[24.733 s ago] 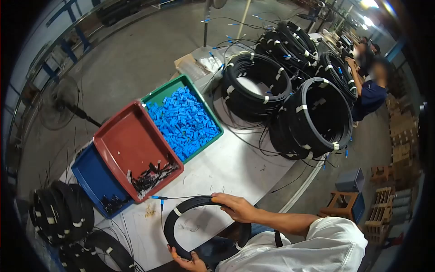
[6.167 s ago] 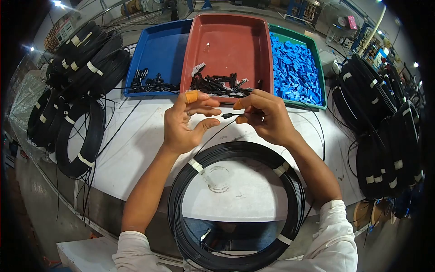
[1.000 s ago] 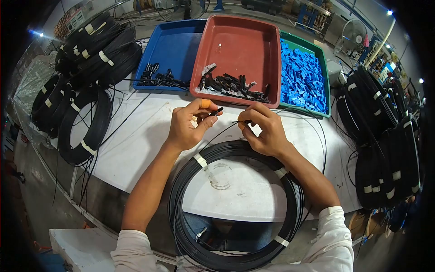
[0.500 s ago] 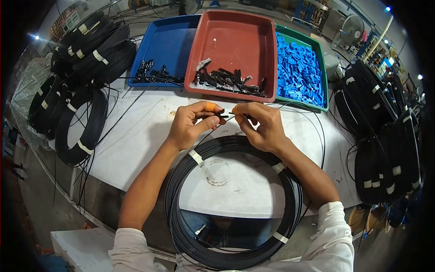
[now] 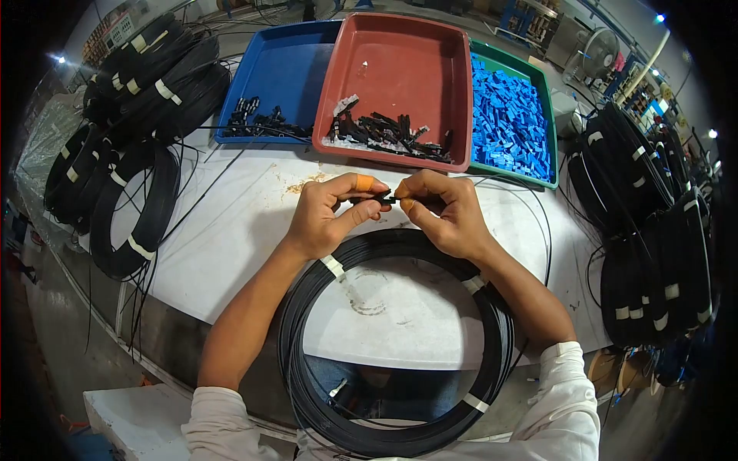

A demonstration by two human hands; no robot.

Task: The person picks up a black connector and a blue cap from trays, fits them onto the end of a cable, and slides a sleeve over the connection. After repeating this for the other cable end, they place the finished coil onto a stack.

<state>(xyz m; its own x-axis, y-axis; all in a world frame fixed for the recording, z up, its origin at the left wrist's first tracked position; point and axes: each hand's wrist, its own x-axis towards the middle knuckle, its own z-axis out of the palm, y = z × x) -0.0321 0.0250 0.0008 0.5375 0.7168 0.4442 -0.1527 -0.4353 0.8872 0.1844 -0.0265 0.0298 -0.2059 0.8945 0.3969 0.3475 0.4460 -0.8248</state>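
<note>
Thumb and fingers of my left hand (image 5: 317,219) are closed on a small black connector (image 5: 383,197), with orange tape around one finger. My right hand (image 5: 453,219), also taped in orange, pinches the end of a thin black cable, mostly hidden by the fingers. Cable end and connector meet between my fingertips, above the white tabletop (image 5: 254,230). Below both hands lies a large coil of black cable (image 5: 392,243), bound with white tape and overhanging the near table edge toward my lap.
Behind my hands stand a blue tray (image 5: 288,69) with black parts, a red tray (image 5: 400,69) with black pieces, and a green tray (image 5: 552,115) full of blue pieces (image 5: 511,115). Taped black cable coils are stacked at left (image 5: 177,84) and right (image 5: 646,276).
My hands have come together: the gap between cable end and connector has closed. The large coil and the trays stay essentially in place.
</note>
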